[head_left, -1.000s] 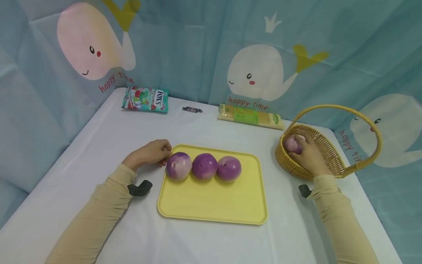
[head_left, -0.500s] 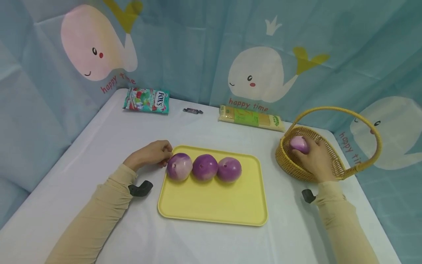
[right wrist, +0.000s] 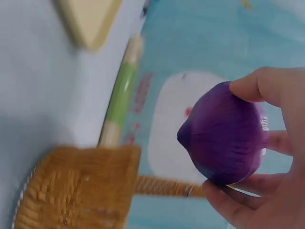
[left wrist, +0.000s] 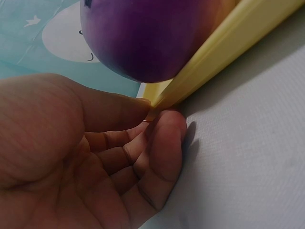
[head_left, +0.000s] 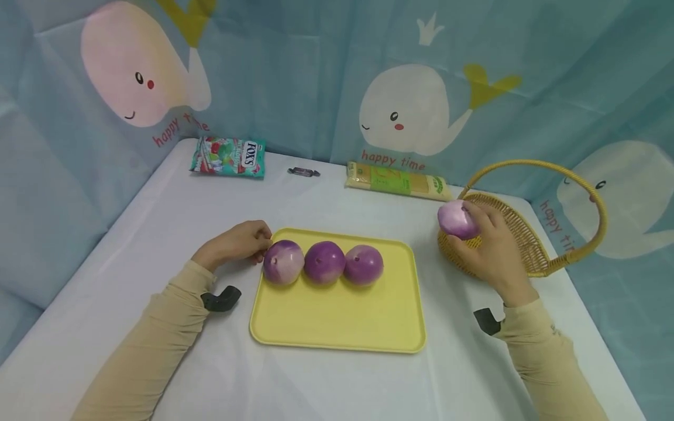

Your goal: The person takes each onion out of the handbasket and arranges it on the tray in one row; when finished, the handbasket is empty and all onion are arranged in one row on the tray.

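Observation:
On the right, my right hand (head_left: 495, 251) holds a purple onion (head_left: 457, 220) over the near-left rim of a wicker basket (head_left: 529, 248). The right wrist view shows the onion's pointed tip facing away from the palm, with thumb and fingers around its sides. At the left, my left hand (head_left: 239, 242) pinches the far-left corner of a yellow tray (head_left: 337, 327); in the left wrist view, thumb and fingertips meet at the rim. Along the tray's far side sit three more onions in a row: one pale (head_left: 284, 263), one darker (head_left: 324, 262), one at the right (head_left: 364, 265).
The basket's tall arched handle (head_left: 537, 164) rises above it. Along the back of the white table lie a Fox's candy bag (head_left: 229, 156), a small wrapped candy (head_left: 303, 172) and a noodle packet (head_left: 398, 180). A blue whale-print curtain (head_left: 295, 76) stands behind.
My right hand has lifted the onion out of the basket and moved it left over the rim. The left hand stays at the tray's corner, and the tray's onions have not moved.

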A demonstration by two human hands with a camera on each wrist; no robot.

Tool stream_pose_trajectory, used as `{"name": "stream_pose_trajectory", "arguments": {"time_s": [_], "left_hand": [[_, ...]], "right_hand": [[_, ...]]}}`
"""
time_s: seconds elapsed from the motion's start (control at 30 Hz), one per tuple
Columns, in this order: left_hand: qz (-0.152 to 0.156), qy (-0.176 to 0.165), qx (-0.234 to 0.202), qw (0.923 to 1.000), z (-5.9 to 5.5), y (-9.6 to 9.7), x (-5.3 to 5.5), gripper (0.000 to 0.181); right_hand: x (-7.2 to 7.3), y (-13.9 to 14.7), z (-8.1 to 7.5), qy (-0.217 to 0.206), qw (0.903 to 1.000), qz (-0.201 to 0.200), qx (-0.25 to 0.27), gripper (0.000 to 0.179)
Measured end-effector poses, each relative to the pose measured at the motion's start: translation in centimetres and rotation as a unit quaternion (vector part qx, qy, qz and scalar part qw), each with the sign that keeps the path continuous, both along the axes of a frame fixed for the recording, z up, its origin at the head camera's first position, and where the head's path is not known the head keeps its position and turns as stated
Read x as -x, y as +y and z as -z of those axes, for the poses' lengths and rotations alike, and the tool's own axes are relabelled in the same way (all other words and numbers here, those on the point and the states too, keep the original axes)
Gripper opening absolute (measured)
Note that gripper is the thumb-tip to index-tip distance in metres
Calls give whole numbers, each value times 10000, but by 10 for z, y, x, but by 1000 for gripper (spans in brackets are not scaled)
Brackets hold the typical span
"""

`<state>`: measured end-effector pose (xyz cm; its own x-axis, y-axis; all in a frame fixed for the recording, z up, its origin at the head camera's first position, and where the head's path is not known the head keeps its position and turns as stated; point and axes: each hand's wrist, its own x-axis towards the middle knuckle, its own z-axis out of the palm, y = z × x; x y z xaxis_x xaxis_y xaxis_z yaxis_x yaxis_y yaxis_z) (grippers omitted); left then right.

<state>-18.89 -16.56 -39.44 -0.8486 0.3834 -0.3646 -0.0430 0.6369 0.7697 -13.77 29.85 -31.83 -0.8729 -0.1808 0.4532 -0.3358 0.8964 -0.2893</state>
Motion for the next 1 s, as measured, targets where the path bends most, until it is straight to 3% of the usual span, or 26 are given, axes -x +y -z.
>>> {"name": "stream_pose_trajectory", "arguments": {"time_s": [0.37,0.63,1.0], "left_hand": [[67,124,-109,9998,-4,-1,0,22],[-9,16,3,10000,-3,1,0,23],[7,8,-2,10000,-2,1,-1,23]], "right_hand": [[-19,-31,18,196,9899,-1117,-846,63],[-29,-42,37,-444,9810,-1333,-1336,67],[-33,-48,49,-761,9746,-1448,-1532,68]]}}
